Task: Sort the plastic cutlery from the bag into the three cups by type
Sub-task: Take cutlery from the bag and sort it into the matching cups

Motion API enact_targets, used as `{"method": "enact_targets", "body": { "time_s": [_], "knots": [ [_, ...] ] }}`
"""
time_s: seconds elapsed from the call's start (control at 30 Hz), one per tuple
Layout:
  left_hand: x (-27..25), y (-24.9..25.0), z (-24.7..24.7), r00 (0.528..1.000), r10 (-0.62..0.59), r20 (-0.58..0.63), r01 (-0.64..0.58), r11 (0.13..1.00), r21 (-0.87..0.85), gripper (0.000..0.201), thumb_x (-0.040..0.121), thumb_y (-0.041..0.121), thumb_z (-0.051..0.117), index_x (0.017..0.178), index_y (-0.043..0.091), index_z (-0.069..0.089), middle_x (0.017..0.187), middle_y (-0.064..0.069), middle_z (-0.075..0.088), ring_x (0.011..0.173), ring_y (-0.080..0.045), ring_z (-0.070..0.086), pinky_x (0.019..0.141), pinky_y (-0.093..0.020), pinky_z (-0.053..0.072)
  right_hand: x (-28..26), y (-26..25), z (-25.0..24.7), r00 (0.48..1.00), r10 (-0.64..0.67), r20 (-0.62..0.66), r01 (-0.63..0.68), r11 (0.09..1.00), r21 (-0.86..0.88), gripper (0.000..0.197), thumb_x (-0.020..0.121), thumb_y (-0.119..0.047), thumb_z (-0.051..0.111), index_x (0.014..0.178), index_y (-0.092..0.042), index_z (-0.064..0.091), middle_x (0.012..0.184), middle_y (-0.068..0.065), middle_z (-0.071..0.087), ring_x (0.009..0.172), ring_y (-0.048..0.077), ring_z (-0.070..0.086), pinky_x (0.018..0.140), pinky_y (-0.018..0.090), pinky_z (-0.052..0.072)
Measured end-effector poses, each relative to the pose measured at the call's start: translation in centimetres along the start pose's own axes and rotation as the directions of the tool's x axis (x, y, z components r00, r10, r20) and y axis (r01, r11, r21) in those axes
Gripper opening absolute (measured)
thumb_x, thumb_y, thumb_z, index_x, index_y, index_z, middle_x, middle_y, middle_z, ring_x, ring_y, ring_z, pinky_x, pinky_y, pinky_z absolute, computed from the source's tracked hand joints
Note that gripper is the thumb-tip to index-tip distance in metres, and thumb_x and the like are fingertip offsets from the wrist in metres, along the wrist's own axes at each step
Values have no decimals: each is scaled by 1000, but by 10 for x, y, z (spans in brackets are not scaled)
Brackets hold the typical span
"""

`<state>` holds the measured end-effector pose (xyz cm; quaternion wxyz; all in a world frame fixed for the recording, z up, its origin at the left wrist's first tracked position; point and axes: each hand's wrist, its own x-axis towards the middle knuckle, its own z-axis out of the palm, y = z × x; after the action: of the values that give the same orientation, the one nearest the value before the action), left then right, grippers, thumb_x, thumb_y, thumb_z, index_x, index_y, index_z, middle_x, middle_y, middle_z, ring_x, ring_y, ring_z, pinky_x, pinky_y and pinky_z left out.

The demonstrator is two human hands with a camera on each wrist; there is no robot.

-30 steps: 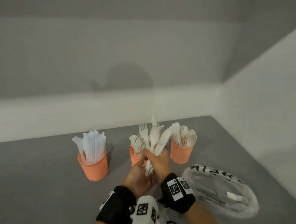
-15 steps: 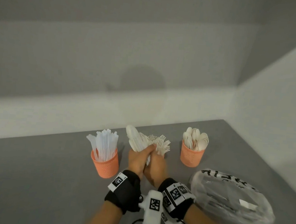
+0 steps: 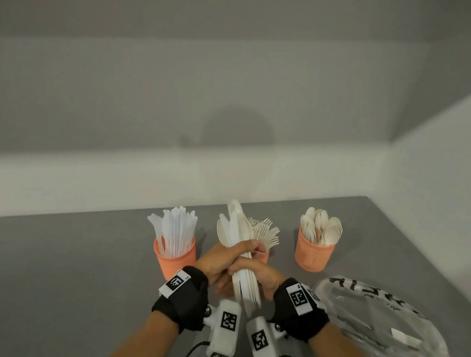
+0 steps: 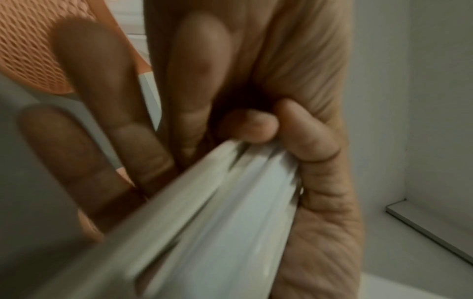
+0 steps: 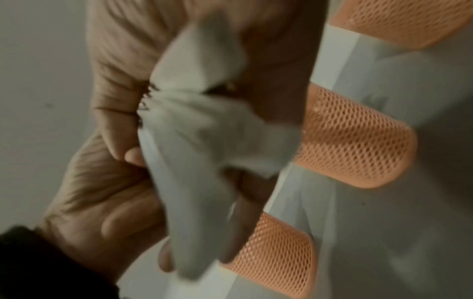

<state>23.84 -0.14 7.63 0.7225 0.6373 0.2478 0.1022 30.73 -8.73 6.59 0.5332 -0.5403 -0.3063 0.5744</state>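
Since the frame half a second ago, our bundle of cutlery (image 3: 240,253) has tipped nearer upright, with its handle ends now jutting down between our wrists. We grip it in both hands: our left hand (image 3: 222,260) wraps its fingers over the middle of the bundle, and our right hand (image 3: 259,275) closes round the handles just below. At least one knife and some spoons show in the bundle; the rest we cannot sort by eye.

Three orange cups stand on the grey table (image 3: 46,275). The left cup (image 3: 174,259) holds knives. The right cup (image 3: 312,253) holds spoons. The middle cup (image 3: 263,256), mostly hidden behind our hands, holds forks (image 3: 266,233). The clear plastic bag (image 3: 381,327) lies to the right of our right wrist.
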Motion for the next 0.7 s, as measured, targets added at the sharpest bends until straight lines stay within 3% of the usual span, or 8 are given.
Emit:
{"method": "enact_targets", "body": {
  "time_s": [0.07, 0.17, 0.27, 0.33, 0.4, 0.5, 0.57, 0.7],
  "knots": [
    [-1, 2, -1, 999, -6, 43, 6, 1000, 15, 26, 89, 29, 58, 97, 6, 66, 100, -12, 68, 91, -17, 66, 86, -30, 51, 0, 3, 1, 1000, -4, 3, 4, 998, 56, 21, 69, -18, 55, 68, 1, 64, 58, 10, 67, 58, 19, 67, 62, 28, 57],
    [1, 3, -5, 1000, 13, 21, -13, 1000, -24, 35, 82, 38, 63, 98, 7, 66, 99, -11, 70, 90, -22, 66, 89, -39, 49, 8, 11, 0, 992, -2, -128, 12, 997, 80, 21, 75, -21, 60, 86, -4, 57, 46, 2, 55, 40, 12, 54, 45, 22, 48],
    [6, 5, -12, 977, 50, -206, -70, 993, -93, 50, 80, 43, 66, 113, 7, 59, 105, -13, 68, 96, -28, 66, 90, -42, 52, 22, 19, -6, 963, -64, -263, 94, 990, 106, 15, 89, -21, 59, 94, -13, 48, 44, -2, 41, 33, 9, 36, 37, 19, 34],
    [9, 6, -21, 891, 108, -441, -155, 985, -71, 42, 84, 34, 64, 116, 8, 55, 103, -8, 64, 89, -22, 63, 81, -34, 53, 26, 21, -11, 939, -110, -326, 156, 981, 116, 18, 88, -24, 62, 92, -11, 50, 45, -1, 40, 33, 10, 34, 36, 20, 32],
    [8, 10, -25, 827, 184, -532, -222, 975, -8, 23, 88, 21, 60, 108, 8, 58, 91, -2, 59, 75, -14, 55, 68, -23, 46, 26, 20, -16, 921, -163, -355, 212, 972, 102, 22, 89, -24, 62, 75, -11, 52, 43, -2, 40, 33, 12, 34, 37, 21, 31],
    [5, 11, -21, 857, 257, -447, -228, 966, 119, 11, 89, 17, 58, 97, 11, 63, 84, 0, 60, 71, -11, 52, 64, -19, 42, 26, 18, -17, 912, -177, -370, 222, 972, 82, 30, 90, -23, 61, 64, -14, 49, 41, -1, 42, 33, 12, 37, 37, 20, 33],
    [6, 7, -16, 882, 244, -402, -193, 967, 165, 19, 85, 23, 64, 99, 9, 64, 85, -4, 63, 70, -12, 56, 64, -22, 46, 26, 18, -14, 908, -180, -377, 215, 975, 52, 26, 89, -22, 62, 67, -15, 51, 42, -1, 43, 33, 11, 39, 37, 19, 34],
    [14, -3, -7, 881, 208, -424, -149, 974, 169, 31, 78, 26, 72, 102, 9, 60, 91, -11, 64, 81, -20, 62, 78, -35, 53, 25, 16, -8, 912, -202, -357, 204, 978, -33, 15, 91, -14, 57, 77, -16, 58, 44, -4, 50, 36, 10, 45, 38, 20, 38]
  ]
}}
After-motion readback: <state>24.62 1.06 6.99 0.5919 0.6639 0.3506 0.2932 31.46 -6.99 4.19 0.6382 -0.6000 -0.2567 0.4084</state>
